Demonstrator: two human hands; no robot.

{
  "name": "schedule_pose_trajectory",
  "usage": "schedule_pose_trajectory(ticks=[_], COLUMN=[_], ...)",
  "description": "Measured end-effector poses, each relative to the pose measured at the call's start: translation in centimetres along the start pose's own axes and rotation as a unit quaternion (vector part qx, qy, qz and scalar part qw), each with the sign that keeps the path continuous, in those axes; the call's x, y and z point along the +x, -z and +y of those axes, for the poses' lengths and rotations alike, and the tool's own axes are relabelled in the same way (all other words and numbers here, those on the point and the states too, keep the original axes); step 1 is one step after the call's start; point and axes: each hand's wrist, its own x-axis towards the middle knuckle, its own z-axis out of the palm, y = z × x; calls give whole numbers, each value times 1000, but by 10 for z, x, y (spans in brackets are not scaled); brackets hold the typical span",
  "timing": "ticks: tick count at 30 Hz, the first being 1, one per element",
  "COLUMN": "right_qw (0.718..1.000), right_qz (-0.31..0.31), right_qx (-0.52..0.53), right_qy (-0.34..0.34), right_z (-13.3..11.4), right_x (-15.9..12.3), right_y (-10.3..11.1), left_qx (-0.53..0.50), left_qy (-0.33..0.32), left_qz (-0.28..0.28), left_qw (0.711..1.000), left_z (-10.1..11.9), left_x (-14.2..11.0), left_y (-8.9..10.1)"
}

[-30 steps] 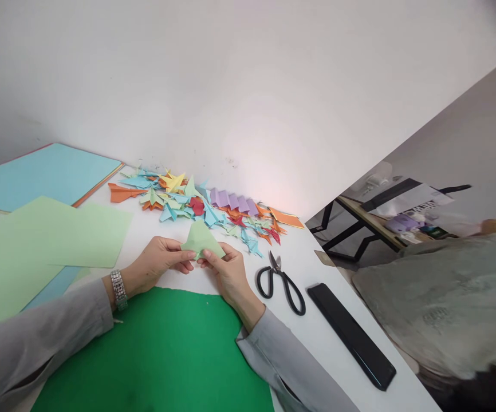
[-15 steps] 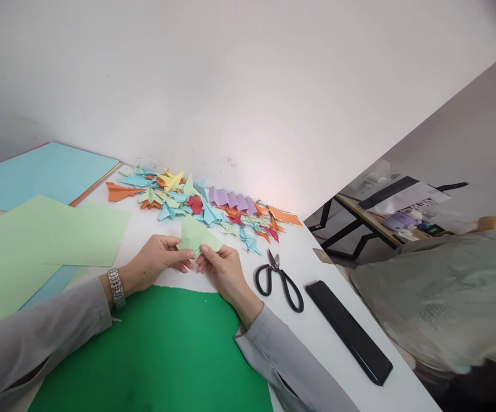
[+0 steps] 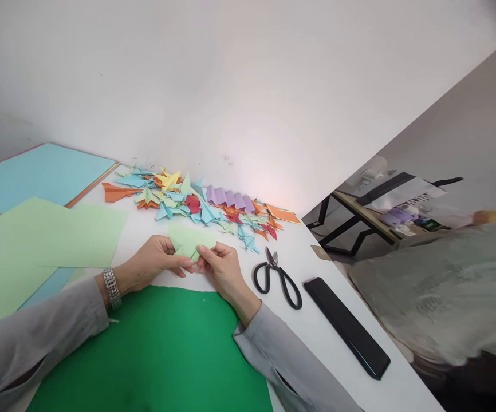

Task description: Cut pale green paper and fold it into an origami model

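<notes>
A small folded sheet of light green paper (image 3: 190, 237) is pinched between both hands above the white table. My left hand (image 3: 156, 260) grips its lower left part, thumb in front and fingers behind. My right hand (image 3: 220, 264) pinches the lower right edge between thumb and fingers. Creases show near the thumbs; the fingertips hide part of the lower edge. Just below the hands lies a green sheet (image 3: 153, 349). Behind the paper spreads a pile of folded paper shapes (image 3: 207, 213) in several colours.
Black-handled scissors (image 3: 277, 278) and a long black case (image 3: 346, 327) lie to the right. Large light green sheets (image 3: 28, 234) and a stack of blue paper (image 3: 44, 174) are on the left. A white wall rises behind the table. Another person (image 3: 437, 297) is at the far right.
The green paper has tipped: its pointed top has lowered, and a wider, flatter upper edge now shows. Both hands keep their pinch and have barely moved. The view has shifted slightly.
</notes>
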Motion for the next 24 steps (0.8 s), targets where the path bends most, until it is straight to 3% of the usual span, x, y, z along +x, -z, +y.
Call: schedule_pose_trajectory(ticks=[16, 24], right_qw=[999, 999], right_qz=[-32, -19], right_qx=[-23, -43], right_qy=[-6, -2], right_z=[0, 1], right_x=[0, 0], right_y=[1, 0], left_qx=[0, 14], left_qy=[-16, -9], left_qz=[52, 68], left_qw=[999, 998], left_z=[-2, -2], left_x=[1, 2], left_y=[-3, -4])
